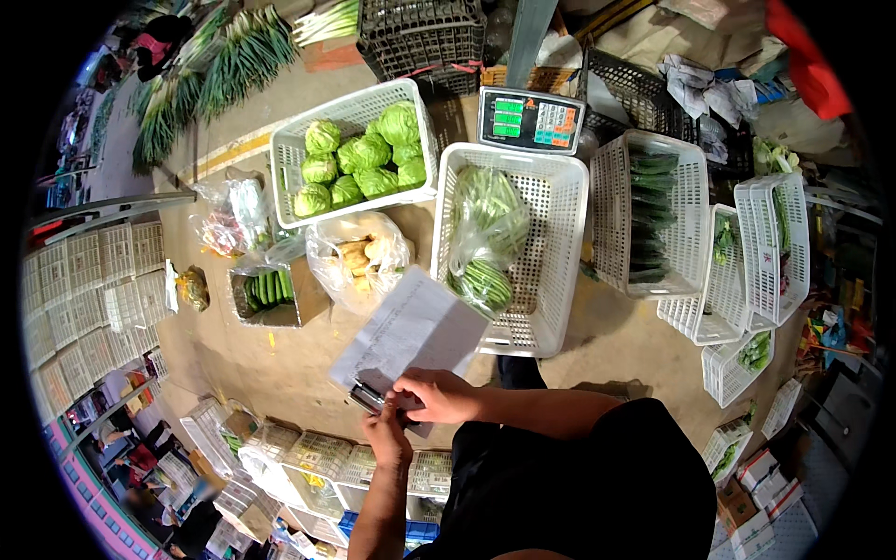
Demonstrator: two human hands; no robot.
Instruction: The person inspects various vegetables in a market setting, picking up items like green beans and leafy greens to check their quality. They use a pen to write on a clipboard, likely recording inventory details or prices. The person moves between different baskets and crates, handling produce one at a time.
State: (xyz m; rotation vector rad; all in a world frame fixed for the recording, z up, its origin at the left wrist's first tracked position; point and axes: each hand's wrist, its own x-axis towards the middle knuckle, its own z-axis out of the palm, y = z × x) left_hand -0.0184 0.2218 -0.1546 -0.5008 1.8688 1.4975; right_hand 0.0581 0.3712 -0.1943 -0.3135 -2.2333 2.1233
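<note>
A clipboard with a sheet of paper is held tilted in front of me, its metal clip at the near end. My left hand is closed on that near edge beside the clip. Over the same end lies my right hand, its fingers curled together close to the left thumb. Something dark shows between the two hands, too small to name. Just beyond the clipboard, a white crate holds a plastic bag of green beans. A clear bag of pale brown roots lies to the left.
A digital scale display stands behind the bean crate. Cabbages fill another white crate at the left; a small box of cucumbers sits nearer. More crates of green vegetables stand on the right. Leeks lie far left.
</note>
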